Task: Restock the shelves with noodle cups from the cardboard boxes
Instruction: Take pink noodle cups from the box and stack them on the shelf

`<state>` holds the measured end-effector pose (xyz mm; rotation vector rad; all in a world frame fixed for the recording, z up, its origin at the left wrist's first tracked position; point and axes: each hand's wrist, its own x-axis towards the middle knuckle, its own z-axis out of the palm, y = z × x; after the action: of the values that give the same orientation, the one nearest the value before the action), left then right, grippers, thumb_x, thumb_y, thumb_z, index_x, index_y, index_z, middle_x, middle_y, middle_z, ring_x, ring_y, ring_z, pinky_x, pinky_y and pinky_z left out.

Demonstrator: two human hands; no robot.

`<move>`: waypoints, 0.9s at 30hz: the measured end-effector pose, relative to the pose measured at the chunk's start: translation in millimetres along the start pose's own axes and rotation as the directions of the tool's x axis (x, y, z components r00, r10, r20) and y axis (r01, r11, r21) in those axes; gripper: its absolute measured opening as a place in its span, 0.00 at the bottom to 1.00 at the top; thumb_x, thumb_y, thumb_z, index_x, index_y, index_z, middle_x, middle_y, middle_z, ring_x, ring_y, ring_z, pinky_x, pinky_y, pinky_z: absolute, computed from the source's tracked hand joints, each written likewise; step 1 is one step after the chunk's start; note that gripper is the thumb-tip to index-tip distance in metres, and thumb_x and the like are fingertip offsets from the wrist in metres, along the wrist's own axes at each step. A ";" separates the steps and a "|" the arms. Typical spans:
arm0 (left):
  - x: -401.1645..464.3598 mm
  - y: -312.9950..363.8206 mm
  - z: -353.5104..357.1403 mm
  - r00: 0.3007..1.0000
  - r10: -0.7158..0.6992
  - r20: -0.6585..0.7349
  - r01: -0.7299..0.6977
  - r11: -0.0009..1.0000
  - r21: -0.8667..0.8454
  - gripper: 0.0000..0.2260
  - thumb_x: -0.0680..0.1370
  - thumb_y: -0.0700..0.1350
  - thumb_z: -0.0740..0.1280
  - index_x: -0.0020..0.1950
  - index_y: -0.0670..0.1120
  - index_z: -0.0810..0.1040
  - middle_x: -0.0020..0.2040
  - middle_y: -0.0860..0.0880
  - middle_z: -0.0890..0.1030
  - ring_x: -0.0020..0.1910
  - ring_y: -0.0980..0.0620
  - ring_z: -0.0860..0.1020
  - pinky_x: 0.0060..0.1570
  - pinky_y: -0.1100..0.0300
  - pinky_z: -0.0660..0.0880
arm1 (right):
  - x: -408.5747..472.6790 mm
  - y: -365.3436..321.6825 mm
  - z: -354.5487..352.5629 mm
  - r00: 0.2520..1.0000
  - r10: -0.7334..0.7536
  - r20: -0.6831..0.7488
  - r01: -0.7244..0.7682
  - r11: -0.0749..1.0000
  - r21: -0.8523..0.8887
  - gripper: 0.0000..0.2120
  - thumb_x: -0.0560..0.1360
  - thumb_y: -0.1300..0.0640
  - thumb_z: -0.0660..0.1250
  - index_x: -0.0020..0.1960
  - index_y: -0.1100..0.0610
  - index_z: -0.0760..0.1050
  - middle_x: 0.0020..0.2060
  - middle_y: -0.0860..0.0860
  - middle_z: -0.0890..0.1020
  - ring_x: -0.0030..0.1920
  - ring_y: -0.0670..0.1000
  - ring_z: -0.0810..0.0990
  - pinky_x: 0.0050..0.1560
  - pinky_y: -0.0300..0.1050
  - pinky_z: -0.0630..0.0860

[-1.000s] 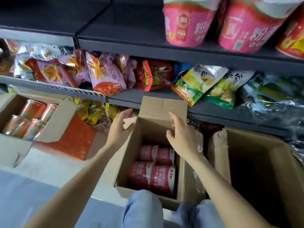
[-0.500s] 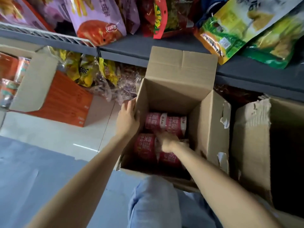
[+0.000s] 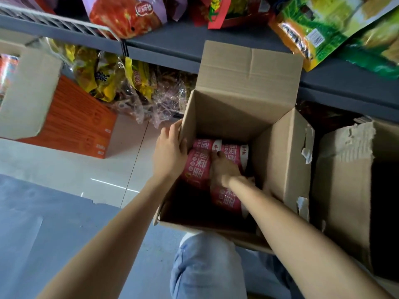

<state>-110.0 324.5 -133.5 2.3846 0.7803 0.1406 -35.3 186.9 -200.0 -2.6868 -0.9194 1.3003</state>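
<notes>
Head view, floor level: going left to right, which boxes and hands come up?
Open cardboard flap → orange box → left hand gripping the wall of the open cardboard box → right hand inside it, on the pink noodle cups → torn cardboard box.

An open brown cardboard box is seen on the floor in front of the shelving, its flaps raised and its far flap leaning against the grey shelf edge. Inside it, pink noodle cups printed with white characters are laid on their sides, packed close together at the bottom; white lids are turned to the right. A second cardboard box, with a torn upper edge, is set just beside the first on its right, and its interior is too dark to be made out.
</notes>
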 end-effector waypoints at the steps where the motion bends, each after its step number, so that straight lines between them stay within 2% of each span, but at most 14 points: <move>1: -0.3 0.4 0.1 1.000 -0.002 -0.003 0.002 1.000 -0.006 0.21 0.77 0.39 0.62 0.70 0.46 0.67 0.60 0.40 0.73 0.56 0.38 0.74 0.47 0.49 0.72 | 1.7 -0.7 -1.7 1.000 0.011 0.026 -0.010 1.000 -0.018 0.52 0.64 0.53 0.78 0.77 0.57 0.49 0.70 0.58 0.61 0.64 0.63 0.72 0.61 0.55 0.72; 3: -0.4 1.0 0.4 1.000 -0.001 -0.011 0.001 1.000 -0.015 0.21 0.78 0.39 0.62 0.70 0.46 0.67 0.60 0.40 0.73 0.56 0.39 0.74 0.47 0.49 0.72 | 7.6 -2.0 -3.5 0.996 0.034 0.086 -0.023 0.993 -0.116 0.54 0.64 0.50 0.78 0.77 0.58 0.46 0.73 0.60 0.57 0.69 0.66 0.65 0.67 0.60 0.66; 4: -0.4 1.1 1.1 1.000 0.002 -0.013 -0.003 1.000 -0.015 0.21 0.78 0.39 0.62 0.71 0.46 0.67 0.60 0.40 0.73 0.56 0.40 0.73 0.47 0.50 0.72 | 12.9 -2.6 -1.8 0.993 0.043 0.106 -0.021 0.980 -0.196 0.54 0.65 0.47 0.76 0.77 0.58 0.44 0.74 0.61 0.53 0.72 0.68 0.58 0.69 0.66 0.60; 6: -0.2 0.4 2.7 1.000 0.002 -0.016 -0.003 1.000 -0.017 0.21 0.78 0.38 0.61 0.71 0.46 0.67 0.60 0.41 0.73 0.56 0.40 0.73 0.47 0.51 0.71 | 23.8 -5.1 4.6 0.992 0.040 0.117 -0.001 0.949 -0.315 0.55 0.66 0.40 0.73 0.78 0.57 0.42 0.76 0.62 0.49 0.74 0.68 0.47 0.69 0.73 0.47; 7: -0.2 -0.4 3.7 1.000 0.003 -0.019 -0.003 1.000 -0.020 0.21 0.78 0.38 0.61 0.71 0.46 0.66 0.60 0.41 0.73 0.56 0.40 0.73 0.47 0.51 0.72 | 30.4 -6.6 9.9 0.995 0.018 0.099 0.016 0.942 -0.337 0.55 0.66 0.38 0.72 0.78 0.56 0.41 0.76 0.62 0.50 0.75 0.67 0.45 0.69 0.73 0.45; 9: -0.7 -2.1 5.3 1.000 0.013 -0.026 -0.013 1.000 -0.012 0.22 0.78 0.38 0.61 0.71 0.46 0.66 0.60 0.41 0.73 0.56 0.40 0.73 0.47 0.51 0.72 | 41.0 -12.3 21.0 0.998 -0.035 0.053 0.052 0.930 -0.364 0.54 0.68 0.38 0.70 0.78 0.56 0.39 0.75 0.63 0.53 0.75 0.67 0.48 0.70 0.71 0.45; 12: 0.7 -4.8 6.7 0.999 0.032 -0.042 -0.031 0.999 0.017 0.21 0.77 0.38 0.62 0.71 0.45 0.67 0.60 0.41 0.73 0.55 0.40 0.74 0.45 0.52 0.71 | 46.3 -22.3 26.0 0.998 -0.057 0.027 0.063 0.918 -0.391 0.55 0.68 0.38 0.71 0.77 0.53 0.37 0.74 0.65 0.55 0.73 0.68 0.55 0.69 0.71 0.51; 16: 1.0 -4.0 6.0 0.998 0.043 -0.044 -0.043 0.999 0.005 0.21 0.77 0.38 0.63 0.70 0.45 0.67 0.59 0.40 0.74 0.54 0.39 0.75 0.44 0.51 0.72 | 32.4 -21.1 0.6 1.000 -0.021 0.013 0.024 0.951 -0.308 0.55 0.63 0.38 0.74 0.77 0.49 0.42 0.72 0.64 0.58 0.70 0.66 0.59 0.67 0.65 0.59; 20: 1.2 -2.0 5.0 0.999 0.028 -0.042 -0.028 0.999 -0.017 0.20 0.78 0.43 0.64 0.70 0.46 0.68 0.59 0.42 0.74 0.55 0.42 0.75 0.47 0.54 0.71 | -12.9 -20.8 -44.0 0.989 -0.018 -0.149 -0.015 0.977 -0.214 0.58 0.60 0.35 0.75 0.77 0.50 0.43 0.68 0.61 0.63 0.67 0.63 0.63 0.66 0.61 0.61; 22: 1.1 0.7 -1.2 0.996 -0.076 -0.048 0.072 0.994 -0.079 0.19 0.78 0.52 0.63 0.69 0.50 0.69 0.60 0.46 0.74 0.56 0.46 0.75 0.51 0.54 0.72 | -46.6 -22.9 -65.2 0.948 -0.105 -0.299 0.017 0.958 -0.285 0.59 0.59 0.35 0.75 0.77 0.51 0.43 0.68 0.61 0.63 0.68 0.63 0.63 0.67 0.62 0.58; 24: -1.6 4.2 -11.8 0.976 -0.213 -0.038 0.200 0.955 -0.221 0.20 0.78 0.58 0.61 0.69 0.53 0.68 0.62 0.48 0.73 0.57 0.50 0.75 0.56 0.55 0.72 | -82.8 -22.3 -85.3 0.845 -0.306 -0.439 0.080 0.883 -0.462 0.60 0.56 0.36 0.77 0.77 0.53 0.49 0.68 0.64 0.65 0.68 0.64 0.64 0.68 0.65 0.57; 25: -2.7 8.8 -19.1 0.963 -0.268 -0.025 0.246 0.915 -0.321 0.21 0.79 0.59 0.60 0.69 0.52 0.68 0.63 0.49 0.72 0.57 0.52 0.75 0.57 0.57 0.71 | -101.4 -21.2 -97.0 0.774 -0.414 -0.479 0.108 0.832 -0.544 0.60 0.53 0.37 0.78 0.76 0.55 0.54 0.66 0.65 0.67 0.67 0.65 0.66 0.68 0.66 0.58; 27: -1.1 23.9 -41.0 0.953 -0.299 0.044 0.275 0.797 -0.538 0.24 0.79 0.60 0.59 0.71 0.49 0.68 0.62 0.50 0.72 0.59 0.57 0.74 0.57 0.66 0.69 | -135.8 -19.1 -124.3 0.658 -0.601 -0.453 0.168 0.704 -0.690 0.59 0.51 0.38 0.78 0.74 0.57 0.57 0.65 0.66 0.70 0.67 0.65 0.68 0.68 0.67 0.59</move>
<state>-110.3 330.3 -86.3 1.7118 0.9674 0.2512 -20.4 161.3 -17.3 -2.6783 -1.8753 -0.1194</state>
